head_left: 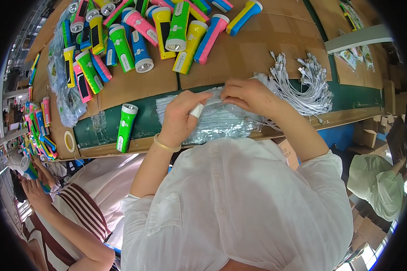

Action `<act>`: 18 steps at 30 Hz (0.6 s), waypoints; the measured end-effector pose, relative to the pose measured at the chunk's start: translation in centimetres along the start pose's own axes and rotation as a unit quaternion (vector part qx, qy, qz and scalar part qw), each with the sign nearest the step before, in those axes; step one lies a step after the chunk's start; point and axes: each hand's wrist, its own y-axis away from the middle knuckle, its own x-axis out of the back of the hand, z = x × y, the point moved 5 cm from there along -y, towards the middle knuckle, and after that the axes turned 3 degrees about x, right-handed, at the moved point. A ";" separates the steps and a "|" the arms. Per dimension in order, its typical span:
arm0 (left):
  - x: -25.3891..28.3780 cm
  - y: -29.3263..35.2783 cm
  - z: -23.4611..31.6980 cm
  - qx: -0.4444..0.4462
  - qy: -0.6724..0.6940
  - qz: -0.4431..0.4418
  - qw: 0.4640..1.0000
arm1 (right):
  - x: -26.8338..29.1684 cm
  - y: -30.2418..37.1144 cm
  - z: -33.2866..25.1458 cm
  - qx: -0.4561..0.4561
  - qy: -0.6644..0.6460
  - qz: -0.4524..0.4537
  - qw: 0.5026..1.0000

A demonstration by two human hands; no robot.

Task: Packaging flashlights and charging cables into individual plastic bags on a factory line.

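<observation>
A stack of clear plastic bags (pixel 224 122) lies on the green tabletop right in front of me. My left hand (pixel 178 118) is closed in a pinch at the upper edge of the bags, with a white wrap round one finger. My right hand (pixel 249 95) pinches close beside it, fingers curled at the same edge. The thin plastic between the fingertips is hard to make out. Left of the bags, a green and white flashlight (pixel 127 128) lies by itself, lens end away from me. A bundle of white charging cables (pixel 303 88) rests beyond my right forearm.
Many flashlights in several colours (pixel 122 47) are heaped on cardboard (pixel 253 54) at the far left. Crumpled clear plastic (pixel 61 86) and a tape roll (pixel 69 141) lie at left. A co-worker's arm (pixel 72 230) is at lower left; a metal post (pixel 359 38) stands at right.
</observation>
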 end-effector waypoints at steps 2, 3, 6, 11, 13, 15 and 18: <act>-0.1 0.1 -0.4 -0.017 -0.013 -0.022 1.000 | 1.4 1.2 0.6 -0.017 0.024 -0.024 0.999; -0.3 0.1 -0.4 -0.030 -0.029 -0.046 0.998 | 1.8 1.7 1.0 -0.022 0.032 -0.030 0.999; -0.7 -0.6 -0.2 -0.038 -0.035 -0.072 0.996 | 2.8 1.1 0.9 -0.031 0.053 -0.048 0.997; -0.5 -0.4 0.6 -0.078 -0.046 -0.085 0.992 | 6.5 0.5 8.1 -0.228 -0.123 -0.097 0.961; -1.2 -0.6 2.0 -0.167 -0.025 -0.081 0.982 | 9.9 -1.6 12.3 -0.365 -0.097 0.087 0.922; -3.5 0.0 2.4 -0.226 -0.023 -0.137 0.964 | 11.3 -4.6 15.3 -0.417 -0.041 0.142 0.897; -5.2 0.2 4.1 -0.230 -0.039 -0.180 0.956 | 11.1 -7.0 16.7 -0.528 -0.007 0.217 0.821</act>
